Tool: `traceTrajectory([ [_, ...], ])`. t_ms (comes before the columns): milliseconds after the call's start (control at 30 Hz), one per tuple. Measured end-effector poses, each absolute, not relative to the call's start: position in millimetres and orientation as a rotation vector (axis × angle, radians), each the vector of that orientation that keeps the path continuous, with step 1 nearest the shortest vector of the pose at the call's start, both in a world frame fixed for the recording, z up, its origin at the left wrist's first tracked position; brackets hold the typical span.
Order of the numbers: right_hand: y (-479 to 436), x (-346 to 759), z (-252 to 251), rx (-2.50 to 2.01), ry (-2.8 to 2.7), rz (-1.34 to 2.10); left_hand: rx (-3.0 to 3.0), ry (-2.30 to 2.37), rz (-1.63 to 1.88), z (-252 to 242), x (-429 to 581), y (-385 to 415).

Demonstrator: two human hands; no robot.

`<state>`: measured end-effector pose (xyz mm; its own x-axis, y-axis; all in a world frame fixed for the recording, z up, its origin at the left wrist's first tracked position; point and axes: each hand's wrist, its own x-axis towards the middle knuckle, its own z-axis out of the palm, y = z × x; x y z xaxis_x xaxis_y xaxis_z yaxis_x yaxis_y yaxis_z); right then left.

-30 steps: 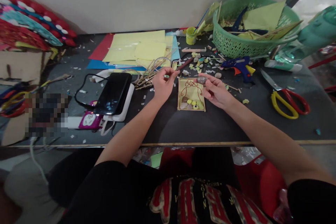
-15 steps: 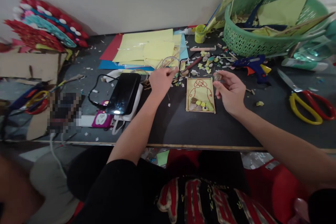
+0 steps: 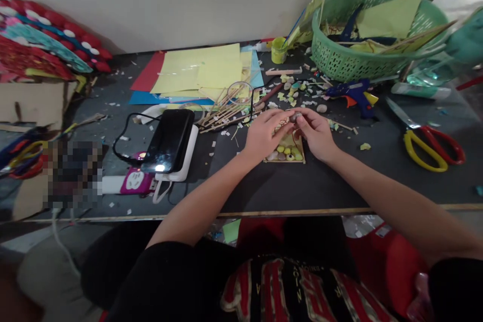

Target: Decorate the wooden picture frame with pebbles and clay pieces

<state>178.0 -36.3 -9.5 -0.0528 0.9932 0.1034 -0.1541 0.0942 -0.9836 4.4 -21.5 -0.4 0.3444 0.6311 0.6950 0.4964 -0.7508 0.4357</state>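
Above a small framed picture point(image 3: 289, 156), my two hands meet at the fingertips. A greyish pebble point(image 3: 295, 117) sits pinched between the thumb and fingers of my right hand point(image 3: 319, 136). From the other side, the fingers of my left hand point(image 3: 266, 133) close in on the same pebble and appear to touch it. The picture has a stick border, a red line drawing and several yellow, green and grey pebbles along its bottom. My hands cover most of its upper part.
A blue glue gun point(image 3: 356, 94) and open scissors point(image 3: 426, 138) lie to the right, below a green basket point(image 3: 350, 60). Coloured paper point(image 3: 199, 70), thin sticks point(image 3: 224, 110) and scraps spread behind. Left are a phone point(image 3: 169, 138) and a power strip point(image 3: 136, 179).
My left hand has moved right from the sticks to the framed picture. My right hand has shifted left with the pebble, and both now meet. The camera view has turned slightly right.
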Motion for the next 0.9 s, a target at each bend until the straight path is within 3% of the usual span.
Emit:
traceTrajectory([
  [400,-41,180,-3,-0.912,-1.267,1.284,2.458,0.981,1.625,-5,3,-18],
  [633,-39,180,-4,-0.958,-1.311,1.312,2.381,1.110,1.540,-2,0,-23],
  [900,-39,181,-3,-1.033,-1.307,1.369,2.699,1.068,1.320,-6,-10,-14],
])
